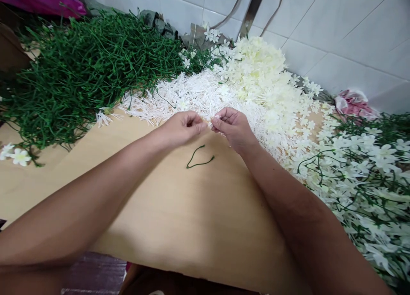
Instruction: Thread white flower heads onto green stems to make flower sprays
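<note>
My left hand (pixel 185 127) and my right hand (pixel 233 127) meet above the far part of a brown board (pixel 179 209), fingertips almost touching. Thumb and fingers of the right are pinched on a small white piece (pixel 218 116). The left is pinched too, but what lies between its fingertips is too small to make out. Just below the hands, a bent green artificial stem (pixel 201 163) rests on the board. Right behind them spreads a heap of thin white pieces, like flower centres (pixel 195 89).
A large pile of green stems (pixel 105 55) lies at the left. Pale yellow blossoms (pixel 264 68) are heaped at the back against the tiled wall (pixel 346 34). White flowers on green stems (pixel 361 192) crowd the right side. Two white flowers (pixel 20 157) lie far left.
</note>
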### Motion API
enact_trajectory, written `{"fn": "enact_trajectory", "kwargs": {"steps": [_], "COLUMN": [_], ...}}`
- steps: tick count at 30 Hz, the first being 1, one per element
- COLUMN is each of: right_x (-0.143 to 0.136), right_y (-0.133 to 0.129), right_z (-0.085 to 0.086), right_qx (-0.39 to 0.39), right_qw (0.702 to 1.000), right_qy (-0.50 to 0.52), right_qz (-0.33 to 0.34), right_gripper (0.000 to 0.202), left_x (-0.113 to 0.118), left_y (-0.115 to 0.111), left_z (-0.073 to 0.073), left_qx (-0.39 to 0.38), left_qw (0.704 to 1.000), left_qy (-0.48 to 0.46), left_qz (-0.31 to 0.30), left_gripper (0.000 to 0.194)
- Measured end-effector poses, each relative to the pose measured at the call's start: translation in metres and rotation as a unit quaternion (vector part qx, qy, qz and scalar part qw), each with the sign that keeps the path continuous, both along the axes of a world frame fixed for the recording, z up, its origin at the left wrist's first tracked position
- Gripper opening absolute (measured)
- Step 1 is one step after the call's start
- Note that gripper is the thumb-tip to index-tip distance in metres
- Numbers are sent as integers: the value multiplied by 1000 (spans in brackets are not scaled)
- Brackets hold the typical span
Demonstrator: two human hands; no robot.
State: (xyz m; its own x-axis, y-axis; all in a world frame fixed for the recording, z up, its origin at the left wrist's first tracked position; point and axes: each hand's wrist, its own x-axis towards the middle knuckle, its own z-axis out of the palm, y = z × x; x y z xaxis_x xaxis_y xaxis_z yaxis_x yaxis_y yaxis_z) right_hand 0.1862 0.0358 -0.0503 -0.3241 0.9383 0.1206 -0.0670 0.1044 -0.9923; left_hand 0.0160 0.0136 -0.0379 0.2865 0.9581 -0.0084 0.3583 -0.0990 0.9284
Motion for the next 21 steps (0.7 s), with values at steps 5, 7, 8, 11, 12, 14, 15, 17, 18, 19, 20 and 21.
{"fn": "enact_trajectory", "kwargs": {"steps": [5,7,8,11,12,14,15,17,18,19,20,21], "right_x": [10,10,10,10,10,10,9,9,9,8,8,8], "right_y": [6,4,3,1,0,-1,-1,-1,-1,0,0,0], "right_z": [-1,0,0,-1,-2,-2,-3,-3,-3,-4,-4,-4], "right_qx": [-76,-101,-108,-111,-109,-107,-107,-105,-104,-103,-101,-101], "right_qw": [996,993,992,990,990,990,991,991,991,991,992,992], "right_qy": [35,33,29,14,12,12,13,16,18,20,22,24], "right_qz": [21,42,55,81,85,86,85,81,79,77,75,73], "right_gripper": [41,40,39,36,35,34,33,33,33,32,32,32], "left_x": [-8,-8,-8,-10,-10,-11,-10,-8,-6,-5,-4,-3], "left_y": [-9,-10,-10,-5,-3,1,2,3,3,3,3,3], "left_z": [5,5,4,-2,-5,-9,-10,-10,-9,-8,-6,-5], "left_qx": [93,95,91,79,75,58,42,3,-14,-28,-37,-43], "left_qw": [948,941,944,968,977,993,998,999,998,996,995,994], "left_qy": [295,315,308,237,199,102,51,-34,-63,-82,-94,-102], "left_qz": [-79,-76,-71,-24,-8,9,10,4,2,2,3,7], "left_gripper": [11,4,4,4,5,9,10,12,12,12,11,12]}}
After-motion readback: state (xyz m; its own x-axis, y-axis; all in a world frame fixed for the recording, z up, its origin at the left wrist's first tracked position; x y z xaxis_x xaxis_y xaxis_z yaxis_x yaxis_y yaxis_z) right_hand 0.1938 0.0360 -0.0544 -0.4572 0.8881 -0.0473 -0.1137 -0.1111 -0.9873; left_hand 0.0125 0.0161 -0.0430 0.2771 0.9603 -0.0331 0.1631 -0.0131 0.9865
